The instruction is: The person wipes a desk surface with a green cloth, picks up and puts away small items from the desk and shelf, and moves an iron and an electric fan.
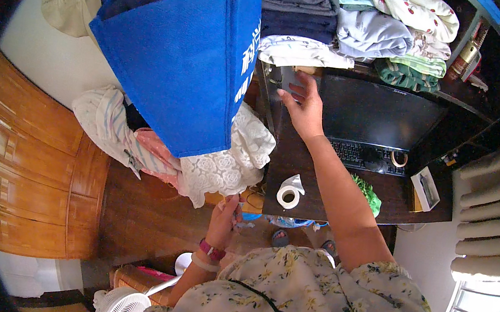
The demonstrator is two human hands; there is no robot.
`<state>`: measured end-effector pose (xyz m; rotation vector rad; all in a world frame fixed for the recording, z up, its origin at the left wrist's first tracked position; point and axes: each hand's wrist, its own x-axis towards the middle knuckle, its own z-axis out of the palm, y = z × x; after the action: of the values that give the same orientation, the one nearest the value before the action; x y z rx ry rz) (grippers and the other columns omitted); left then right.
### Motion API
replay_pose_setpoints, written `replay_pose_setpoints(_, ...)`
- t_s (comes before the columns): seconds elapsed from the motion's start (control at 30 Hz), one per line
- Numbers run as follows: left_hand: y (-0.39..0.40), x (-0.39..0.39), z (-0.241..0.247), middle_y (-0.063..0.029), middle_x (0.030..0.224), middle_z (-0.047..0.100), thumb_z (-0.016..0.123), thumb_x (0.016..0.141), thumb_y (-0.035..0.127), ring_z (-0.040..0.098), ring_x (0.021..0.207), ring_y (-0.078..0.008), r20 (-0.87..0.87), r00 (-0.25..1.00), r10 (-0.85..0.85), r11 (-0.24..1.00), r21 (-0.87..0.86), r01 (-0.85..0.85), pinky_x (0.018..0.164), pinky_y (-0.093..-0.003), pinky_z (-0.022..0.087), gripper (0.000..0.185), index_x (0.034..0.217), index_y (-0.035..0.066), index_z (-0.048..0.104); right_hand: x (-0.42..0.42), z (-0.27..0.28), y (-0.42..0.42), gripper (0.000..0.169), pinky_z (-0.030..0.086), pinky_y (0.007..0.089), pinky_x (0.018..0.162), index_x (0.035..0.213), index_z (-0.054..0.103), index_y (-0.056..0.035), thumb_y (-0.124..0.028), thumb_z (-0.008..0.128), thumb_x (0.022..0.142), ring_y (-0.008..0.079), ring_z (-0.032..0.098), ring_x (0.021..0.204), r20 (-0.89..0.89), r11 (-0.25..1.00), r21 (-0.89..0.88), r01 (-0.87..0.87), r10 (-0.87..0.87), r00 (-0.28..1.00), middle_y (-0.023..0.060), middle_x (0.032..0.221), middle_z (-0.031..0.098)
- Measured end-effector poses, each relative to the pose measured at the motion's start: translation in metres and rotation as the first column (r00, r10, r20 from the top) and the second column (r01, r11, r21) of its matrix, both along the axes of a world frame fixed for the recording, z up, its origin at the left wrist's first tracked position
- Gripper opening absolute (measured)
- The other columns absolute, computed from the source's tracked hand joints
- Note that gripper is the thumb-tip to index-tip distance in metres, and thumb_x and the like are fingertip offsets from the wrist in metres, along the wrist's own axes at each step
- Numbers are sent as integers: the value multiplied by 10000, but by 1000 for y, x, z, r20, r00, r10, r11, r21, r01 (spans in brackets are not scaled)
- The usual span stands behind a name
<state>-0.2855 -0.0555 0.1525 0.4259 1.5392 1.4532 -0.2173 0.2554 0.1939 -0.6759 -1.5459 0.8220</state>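
My right hand (302, 106) reaches over the left end of the dark wooden desk (295, 160), fingers spread and curled, just left of a black monitor (373, 109) and below a folded white cloth (304, 52). Nothing shows in its grasp. Low on the left, my left hand (223, 221) has its fingers closed around something small and pale, too small to name, beneath the edge of a white lace cloth (221, 171). A roll of white tape or paper (288, 196) stands near the desk's front edge, its loose end raised.
A blue fabric bag (176, 70) hangs over the lace cloth. Folded clothes (372, 34) fill the shelf above the monitor. On the desk are a keyboard (346, 152), a mouse (375, 164), a tape ring (399, 159), green crinkled material (367, 193) and an open box (425, 189). A white fan (124, 307) stands lower left.
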Motion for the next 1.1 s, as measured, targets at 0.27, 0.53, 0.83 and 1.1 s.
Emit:
replay_pose_setpoints(0.27,21,5,17,49,632,479,516,1000,380,412,556,-32,-107,989,-106,994,-20,104,486,-205,297,310,992,87,618,49,-32,-124,296,482,289,891,1155,666,-21,-217,674,934,119,585,1024,-4,536,-559,-633,762,648,50,1087,645)
replay_pose_setpoints(0.53,43,10,20,43,633,494,474,1018,401,417,530,-21,-128,964,-232,967,77,243,482,-193,331,345,826,120,529,70,-51,-153,183,492,275,868,1069,702,-17,-86,689,900,129,618,968,-299,467,-512,-721,690,659,42,1011,669)
replay_pose_setpoints(0.83,51,14,26,48,650,502,495,1018,353,421,531,-4,-120,957,-266,950,136,281,462,-171,327,259,958,109,557,82,-28,-143,187,514,264,791,1032,715,-8,-84,732,863,123,632,885,-79,669,-381,-639,665,743,54,965,670)
replay_pose_setpoints(1.1,53,14,40,52,643,504,519,1013,290,419,533,-3,-138,968,-209,970,93,223,462,-173,326,215,1032,88,591,81,-12,-127,151,526,261,762,988,702,8,-62,726,856,122,637,866,32,683,-353,-639,692,721,59,938,652)
